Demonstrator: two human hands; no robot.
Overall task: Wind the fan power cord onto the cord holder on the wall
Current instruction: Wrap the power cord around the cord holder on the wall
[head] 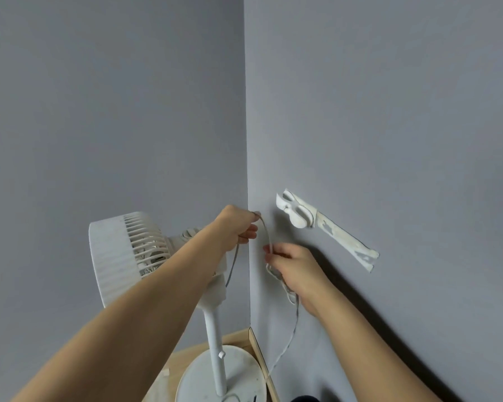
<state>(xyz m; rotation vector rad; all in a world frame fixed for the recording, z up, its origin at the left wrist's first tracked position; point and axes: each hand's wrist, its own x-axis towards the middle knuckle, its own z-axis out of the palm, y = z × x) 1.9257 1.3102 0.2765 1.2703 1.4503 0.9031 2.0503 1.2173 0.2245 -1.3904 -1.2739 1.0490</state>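
Note:
A white standing fan (122, 256) stands in the room's corner on a round base (235, 375). Its thin white power cord (291, 338) runs up from the floor along the right wall. My right hand (291, 265) pinches the cord with a small bunch of loops hanging under it. My left hand (238, 227) pinches the same cord a little higher, near the corner, with a short span stretched between both hands. The white cord holder (295, 213) is fixed on the right wall, up and to the right of my hands. No cord lies on the holder.
A strip of white tape or peeled paint (349, 245) runs down and right from the holder on the grey wall. A wooden floor (186, 358) and skirting (259, 349) show below. The fan's pole (215, 343) stands close to the corner.

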